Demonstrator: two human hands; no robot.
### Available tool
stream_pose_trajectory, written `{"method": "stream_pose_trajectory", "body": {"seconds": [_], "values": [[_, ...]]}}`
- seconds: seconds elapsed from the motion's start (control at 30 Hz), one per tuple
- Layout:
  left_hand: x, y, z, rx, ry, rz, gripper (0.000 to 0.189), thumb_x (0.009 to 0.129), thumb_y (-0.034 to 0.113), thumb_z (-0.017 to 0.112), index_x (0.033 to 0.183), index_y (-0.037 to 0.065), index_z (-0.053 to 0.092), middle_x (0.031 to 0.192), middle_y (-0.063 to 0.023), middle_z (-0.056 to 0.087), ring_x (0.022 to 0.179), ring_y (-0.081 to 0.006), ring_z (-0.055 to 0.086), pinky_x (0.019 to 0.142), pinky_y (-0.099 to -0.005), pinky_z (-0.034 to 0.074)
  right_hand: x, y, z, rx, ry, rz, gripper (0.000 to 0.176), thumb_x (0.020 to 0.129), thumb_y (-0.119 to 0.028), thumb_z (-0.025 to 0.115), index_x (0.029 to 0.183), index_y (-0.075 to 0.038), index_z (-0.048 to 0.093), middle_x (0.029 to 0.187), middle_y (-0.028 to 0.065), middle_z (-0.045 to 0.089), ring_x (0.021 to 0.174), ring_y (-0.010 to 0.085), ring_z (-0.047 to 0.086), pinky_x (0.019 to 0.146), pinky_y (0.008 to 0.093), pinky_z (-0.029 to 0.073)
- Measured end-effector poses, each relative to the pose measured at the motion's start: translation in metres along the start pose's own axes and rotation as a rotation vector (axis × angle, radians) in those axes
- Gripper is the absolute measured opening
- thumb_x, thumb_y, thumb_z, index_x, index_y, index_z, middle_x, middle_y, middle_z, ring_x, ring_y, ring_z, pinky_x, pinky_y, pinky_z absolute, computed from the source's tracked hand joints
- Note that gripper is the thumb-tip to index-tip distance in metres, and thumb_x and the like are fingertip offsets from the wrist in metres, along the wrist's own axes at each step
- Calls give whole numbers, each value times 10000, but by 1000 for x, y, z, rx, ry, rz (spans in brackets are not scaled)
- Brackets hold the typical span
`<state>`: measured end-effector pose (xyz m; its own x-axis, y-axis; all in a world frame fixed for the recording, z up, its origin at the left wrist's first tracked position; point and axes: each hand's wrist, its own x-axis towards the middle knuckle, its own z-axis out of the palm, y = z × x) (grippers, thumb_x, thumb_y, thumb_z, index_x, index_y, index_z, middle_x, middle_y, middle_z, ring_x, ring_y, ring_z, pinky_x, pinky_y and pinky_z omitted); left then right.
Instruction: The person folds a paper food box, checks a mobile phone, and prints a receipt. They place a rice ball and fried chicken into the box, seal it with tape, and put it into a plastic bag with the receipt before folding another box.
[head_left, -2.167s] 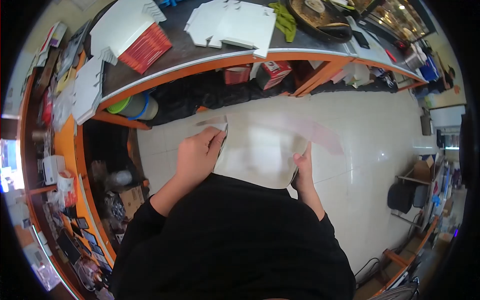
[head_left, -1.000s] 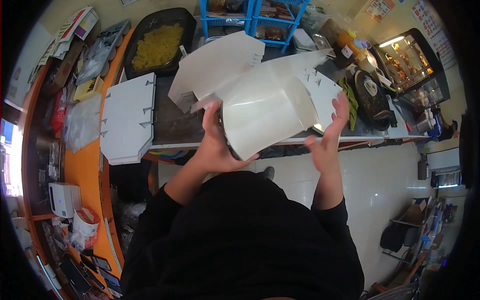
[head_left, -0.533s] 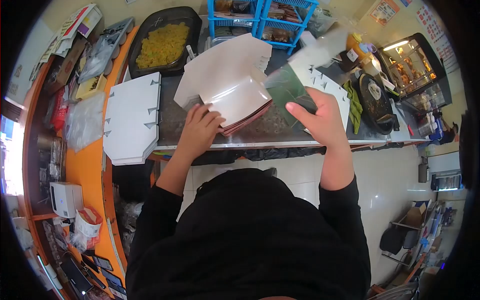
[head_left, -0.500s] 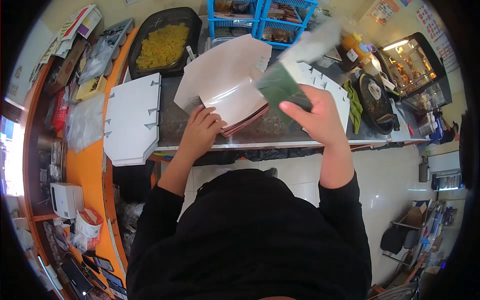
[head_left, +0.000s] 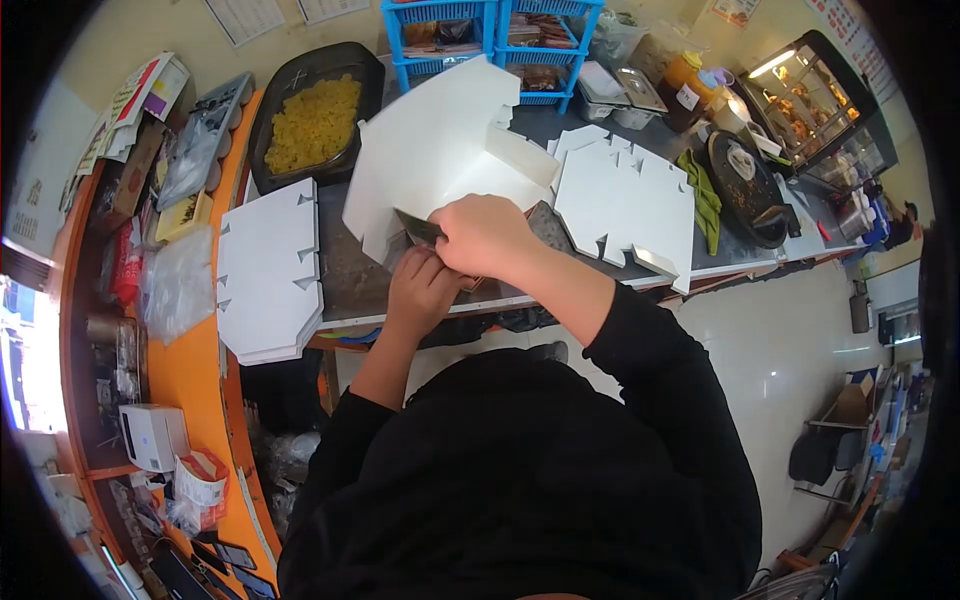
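A white cardboard box (head_left: 430, 130) stands partly folded on the dark counter, its large lid panel raised. My right hand (head_left: 485, 235) is at the box's near left corner, closed on a dark green flat piece (head_left: 418, 226) whose tip points left. Just below it my left hand (head_left: 425, 290) has its fingers bent against the near edge of the box; what they grip, if anything, is hidden. Flat white cardboard pieces lie on both sides, a stack (head_left: 268, 265) at the left and others (head_left: 625, 200) at the right.
A black tray of yellow food (head_left: 312, 122) sits at the back left. Blue baskets (head_left: 490, 40) stand behind the box. To the right are a green cloth (head_left: 700, 200), a black oval pan (head_left: 745, 190), sauce bottles (head_left: 685, 92) and a lit display case (head_left: 810, 95).
My right hand has moved left and down with the green piece, from beside the box to its near left corner. My left hand has shifted slightly right and down. The view has shifted.
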<state>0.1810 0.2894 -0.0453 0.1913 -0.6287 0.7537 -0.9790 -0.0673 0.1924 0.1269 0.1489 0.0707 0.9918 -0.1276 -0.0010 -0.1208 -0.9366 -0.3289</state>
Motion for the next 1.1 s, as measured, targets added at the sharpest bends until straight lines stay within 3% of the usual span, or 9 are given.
{"method": "stream_pose_trajectory", "body": {"seconds": [0.37,0.47,0.5,0.57,0.6,0.63,0.73,0.77,1.1], "values": [[1,8,15,-66,127,-116,336,607,25,759,921,19,641,870,-108,639,883,-338,598,801,-438,431,-6,1,34,13,24,-7,376,930,-327,482,741,-88,701,656,130,658,675,350,656,627,453,515],[-3,9,21,-32,110,-118,304,624,48,748,911,26,652,923,-102,638,915,-311,583,825,-436,427,-5,4,20,52,-275,112,303,936,-284,479,948,-76,698,883,130,697,820,342,658,716,432,505],[0,11,21,-19,103,-117,288,632,60,743,905,29,657,951,-99,637,933,-297,574,837,-436,427,-11,4,18,145,-95,-30,289,937,-273,477,1046,-73,655,985,130,673,880,338,642,753,427,490],[9,17,25,-228,175,-364,276,655,76,749,917,56,663,1018,-92,612,1004,-294,548,866,-446,422,-30,7,15,329,265,-312,366,939,-251,475,1242,-67,568,1189,131,624,1001,329,610,827,419,460],[15,23,23,-331,212,-497,271,667,84,752,923,70,666,1051,-89,599,1039,-293,534,881,-451,420,-42,4,-9,484,306,-520,422,925,-220,496,1317,-65,483,1281,128,558,1057,320,579,857,415,439],[19,24,16,-176,199,-348,253,670,108,764,904,87,671,1072,-84,585,1060,-295,520,900,-459,416,-55,-2,-41,643,341,-728,513,910,-189,518,1393,-62,398,1373,125,492,1113,310,548,886,410,418],[7,24,18,146,181,-150,199,652,215,822,770,151,676,1099,-60,557,1095,-307,497,997,-498,389,-109,-4,-103,1046,278,-1069,438,836,-84,554,1253,26,479,1024,158,631,885,307,628,797,451,452],[8,26,19,143,160,-155,204,640,218,826,748,145,670,1098,-60,557,1101,-307,497,1005,-502,386,-123,-1,-120,1140,228,-1163,420,842,-88,549,1242,22,490,1023,156,633,887,308,627,800,447,454],[9,41,26,128,113,-255,201,607,150,823,723,118,661,1087,-66,567,1124,-321,506,1016,-533,384,-132,44,-155,1106,130,-1242,283,899,-132,504,1137,-15,603,1011,142,652,904,320,616,838,412,464]]}}
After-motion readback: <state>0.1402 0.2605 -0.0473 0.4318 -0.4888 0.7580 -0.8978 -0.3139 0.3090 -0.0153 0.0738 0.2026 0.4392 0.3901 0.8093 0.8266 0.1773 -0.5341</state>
